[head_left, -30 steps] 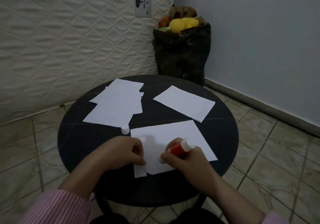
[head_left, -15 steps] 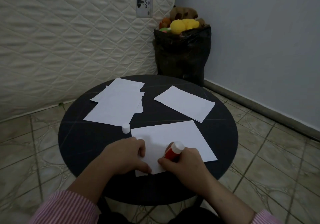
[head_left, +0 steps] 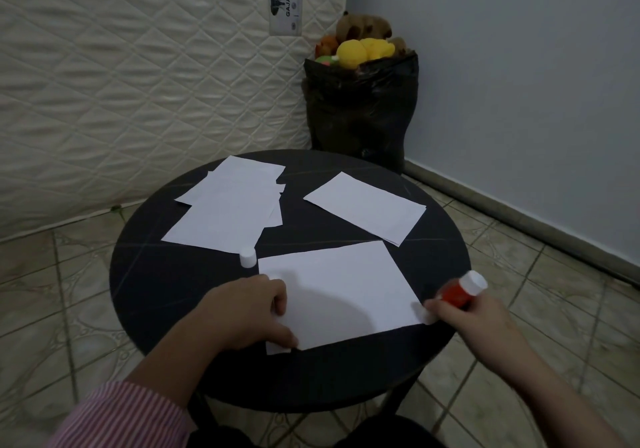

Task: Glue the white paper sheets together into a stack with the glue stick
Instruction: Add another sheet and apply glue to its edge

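Quilted cream mattress (head_left: 138,84) stands on edge against the wall at ten o'clock, its sewn label (head_left: 285,0) reading "GAJAH" beside an elephant mark. At twelve o'clock a black plastic bag (head_left: 360,111) holds plush toys, a yellow one on top. Nearer, the round black table (head_left: 166,291) carries all the paper: a loose spread of white sheets (head_left: 228,212) at eleven o'clock, probably the supply; a tidier small stack (head_left: 365,207) at one o'clock, likely pieces already joined; and the working sheet (head_left: 339,291) at the centre, lying over another sheet whose corner peeks out at its near left. The left hand (head_left: 249,312) rests its curled fingers on that sheet's left edge, thumb pressing the near corner, seemingly to keep the paper from sliding under the glue. The right hand (head_left: 474,323), at four o'clock, grips the red glue stick (head_left: 457,293) with fingers wrapped round the barrel, its tip down at the sheet's right corner, blurred, apparently finishing a stroke along the near edge. The white cap (head_left: 248,257) stands upright just beside the sheet's far left corner.
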